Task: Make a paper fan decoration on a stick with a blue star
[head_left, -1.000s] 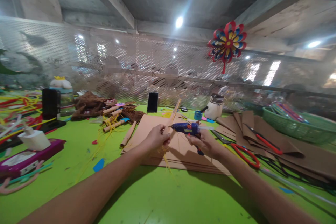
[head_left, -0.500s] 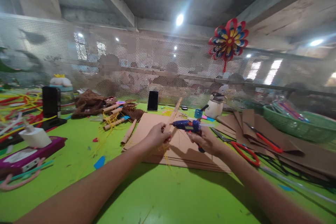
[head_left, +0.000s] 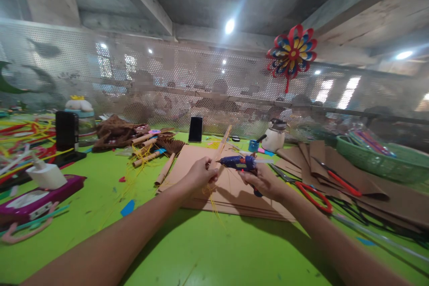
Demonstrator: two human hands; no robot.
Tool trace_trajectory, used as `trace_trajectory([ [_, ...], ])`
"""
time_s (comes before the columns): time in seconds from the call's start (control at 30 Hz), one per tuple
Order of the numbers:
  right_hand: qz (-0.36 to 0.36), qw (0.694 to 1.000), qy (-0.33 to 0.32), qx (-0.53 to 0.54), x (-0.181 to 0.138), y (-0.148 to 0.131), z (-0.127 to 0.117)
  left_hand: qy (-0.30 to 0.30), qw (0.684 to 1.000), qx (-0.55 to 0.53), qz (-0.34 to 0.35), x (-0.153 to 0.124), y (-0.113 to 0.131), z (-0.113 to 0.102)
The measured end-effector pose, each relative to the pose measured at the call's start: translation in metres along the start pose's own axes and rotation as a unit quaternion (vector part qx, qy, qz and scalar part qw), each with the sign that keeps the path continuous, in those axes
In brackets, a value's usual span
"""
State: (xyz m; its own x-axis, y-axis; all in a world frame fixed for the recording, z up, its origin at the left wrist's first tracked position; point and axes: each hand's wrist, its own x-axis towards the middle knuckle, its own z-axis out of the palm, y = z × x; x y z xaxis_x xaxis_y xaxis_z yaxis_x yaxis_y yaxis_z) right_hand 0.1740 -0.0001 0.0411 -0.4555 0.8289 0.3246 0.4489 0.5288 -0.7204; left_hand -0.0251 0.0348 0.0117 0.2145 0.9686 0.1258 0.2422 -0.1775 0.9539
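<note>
My right hand is wrapped round the grip of a blue hot glue gun, and a clear glue stick pokes out of its back end. The gun's nozzle points left, close to a long, narrow tan strip. With closed fingers my left hand holds that strip by its lower end, tilted up and away from me. Thin yellow strands hang below my left hand. Under both hands lies a stack of brown card sheets. Whether the nozzle touches the strip is unclear.
Scissors with red handles and brown paper lie to the right, near a green basket. Rolled paper tubes are left of the card. A phone stands behind it; a purple power strip sits far left.
The glue gun's nozzle has shifted very slightly down and left along the strip. My left hand stays nearly still.
</note>
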Motion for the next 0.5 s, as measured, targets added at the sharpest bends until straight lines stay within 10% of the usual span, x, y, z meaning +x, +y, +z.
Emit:
trace_trajectory([
  [0.5, 0.012, 1.000, 0.008, -0.001, -0.0005, 0.0009, 0.0013, 0.014, 1.000, -0.016, -0.002, 0.0004, 0.0007, 0.0006],
])
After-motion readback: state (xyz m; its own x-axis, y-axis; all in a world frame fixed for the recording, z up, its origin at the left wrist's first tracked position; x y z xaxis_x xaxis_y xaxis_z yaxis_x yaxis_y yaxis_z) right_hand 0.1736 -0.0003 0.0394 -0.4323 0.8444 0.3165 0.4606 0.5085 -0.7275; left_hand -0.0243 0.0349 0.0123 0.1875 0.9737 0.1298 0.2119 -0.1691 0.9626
